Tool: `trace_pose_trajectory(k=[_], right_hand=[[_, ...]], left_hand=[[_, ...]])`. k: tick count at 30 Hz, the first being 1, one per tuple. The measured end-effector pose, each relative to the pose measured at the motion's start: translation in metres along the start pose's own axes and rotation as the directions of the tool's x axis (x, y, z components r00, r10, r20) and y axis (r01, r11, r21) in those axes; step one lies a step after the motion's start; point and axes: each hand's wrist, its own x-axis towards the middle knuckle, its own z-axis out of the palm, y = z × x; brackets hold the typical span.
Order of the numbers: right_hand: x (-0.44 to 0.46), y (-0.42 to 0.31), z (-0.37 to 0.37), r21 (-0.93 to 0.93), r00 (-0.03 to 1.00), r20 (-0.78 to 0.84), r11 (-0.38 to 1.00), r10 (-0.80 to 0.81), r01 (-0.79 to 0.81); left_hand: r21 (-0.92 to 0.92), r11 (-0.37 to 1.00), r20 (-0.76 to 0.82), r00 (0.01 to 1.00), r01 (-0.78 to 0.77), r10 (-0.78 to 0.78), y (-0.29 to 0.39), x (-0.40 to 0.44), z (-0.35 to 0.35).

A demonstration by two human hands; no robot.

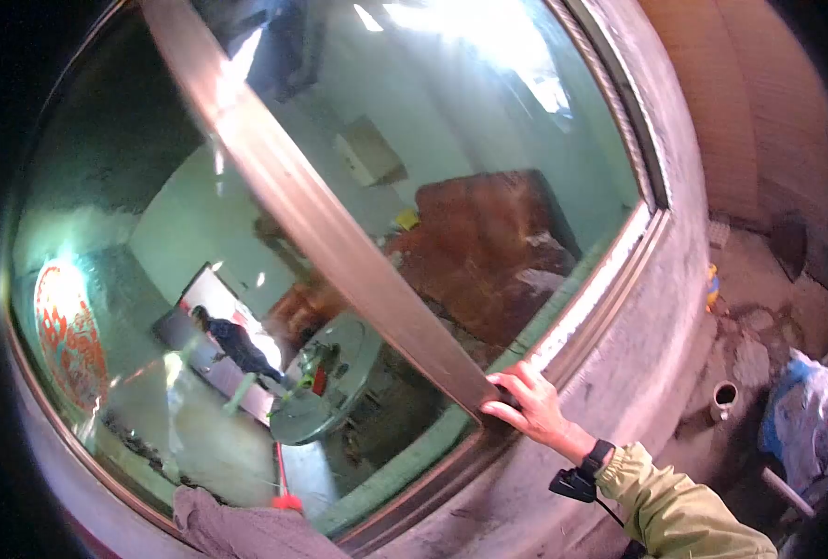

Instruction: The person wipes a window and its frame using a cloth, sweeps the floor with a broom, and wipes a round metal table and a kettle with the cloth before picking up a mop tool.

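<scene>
One right hand gripping the sash frame, left unseen, table seen in glass, cup near bag

Yellow-green right sleeve, gathered cuff; black wrist strap, boxy black device, thin dark cable.

single head-worn view, facing forward and down, tilted, close to window

No text, label, brand or number can be read. A red round emblem, seen at the left side of the window, bears pale markings too unclear to read.
</scene>
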Motion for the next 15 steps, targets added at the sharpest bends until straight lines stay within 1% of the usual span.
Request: trace_pose_trajectory(k=[3, 5, 6, 7, 9, 10, 11, 13, 14, 15], right_hand=[[0.001, -0.007, -0.025, 0.029, 0.995, 0.053, 0.996, 0.085, -0.086], [0.002, -0.017, -0.047, 0.254, 0.976, 0.159, 0.949, 0.148, -0.186], [-0.001, -0.019, -0.057, 0.322, 0.936, 0.294, 0.902, 0.192, -0.286], [0.003, -0.017, -0.069, 0.314, 0.946, 0.313, 0.932, 0.079, -0.181], [0.01, -0.009, -0.095, 0.545, 0.925, 0.372, 0.789, 0.074, -0.283], [0.012, 0.0, -0.107, 0.658, 0.904, 0.423, 0.663, 0.067, -0.357], [0.014, 0.004, -0.122, 0.656, 0.898, 0.435, 0.658, 0.073, -0.371], [0.014, 0.007, -0.154, 0.657, 0.848, 0.529, 0.619, 0.028, -0.431], [0.009, 0.014, -0.166, 0.518, 0.895, 0.446, 0.816, -0.002, -0.256], [0.003, 0.02, -0.176, 0.513, 0.884, 0.468, 0.811, 0.009, -0.28]], left_hand=[[-0.062, 0.997, 0.112, 0.992, -0.045, 0.052, 0.032, -0.023, 0.02], [-0.114, 0.991, 0.192, 0.977, -0.069, 0.09, 0.056, -0.043, 0.038], [-0.142, 0.987, 0.24, 0.965, -0.077, 0.11, 0.069, -0.053, 0.051], [-0.173, 0.981, 0.275, 0.952, -0.086, 0.132, 0.086, -0.062, 0.064], [-0.251, 0.964, 0.371, 0.911, -0.09, 0.182, 0.118, -0.087, 0.089], [-0.262, 0.961, 0.413, 0.889, -0.092, 0.198, 0.133, -0.091, 0.104], [-0.298, 0.95, 0.457, 0.86, -0.091, 0.226, 0.149, -0.101, 0.118], [-0.368, 0.926, 0.546, 0.786, -0.084, 0.288, 0.183, -0.119, 0.148], [-0.419, 0.905, 0.591, 0.733, -0.077, 0.336, 0.202, -0.132, 0.163], [-0.46, 0.885, 0.624, 0.683, -0.07, 0.378, 0.221, -0.14, 0.177]])
